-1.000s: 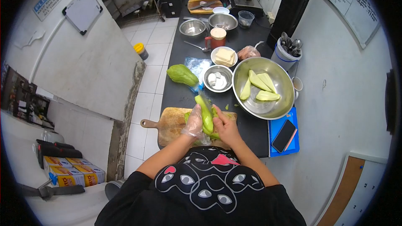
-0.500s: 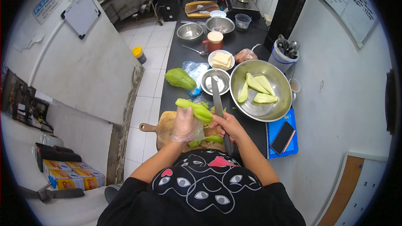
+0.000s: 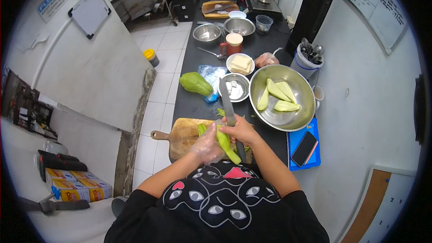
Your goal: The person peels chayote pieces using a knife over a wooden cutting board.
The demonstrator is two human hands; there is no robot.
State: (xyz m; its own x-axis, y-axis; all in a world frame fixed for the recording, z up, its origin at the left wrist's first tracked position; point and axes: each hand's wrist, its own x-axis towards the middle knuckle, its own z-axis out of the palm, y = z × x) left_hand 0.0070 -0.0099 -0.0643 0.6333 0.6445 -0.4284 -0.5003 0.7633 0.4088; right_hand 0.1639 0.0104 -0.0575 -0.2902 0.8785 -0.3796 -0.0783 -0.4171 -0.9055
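Observation:
My left hand (image 3: 209, 146), in a clear plastic glove, is closed around a pale green chayote piece (image 3: 228, 147) above the wooden cutting board (image 3: 180, 138). More green shows left of the glove; whether it belongs to the same piece I cannot tell. My right hand (image 3: 243, 131) grips a knife (image 3: 227, 99), its blade pointing away from me, and its thumb is at the chayote piece. Green peelings lie partly hidden beneath my hands. A whole chayote (image 3: 195, 83) rests beside a blue plastic packet (image 3: 211, 77). Several peeled wedges (image 3: 278, 91) lie in the large steel bowl (image 3: 310, 116).
Ahead are a small steel bowl (image 3: 245, 94) with white pieces, a bowl of yellowish slabs (image 3: 240, 64), a red mug (image 3: 233, 44) and a spoon (image 3: 210, 53). On the right, a phone (image 3: 304, 148) lies on a blue folder (image 3: 310, 164), near a bucket of spoons (image 3: 306, 65).
The chayote piece has turned from lying crosswise to slanting down toward me. Both hands have come closer together, and the knife tip has shifted left.

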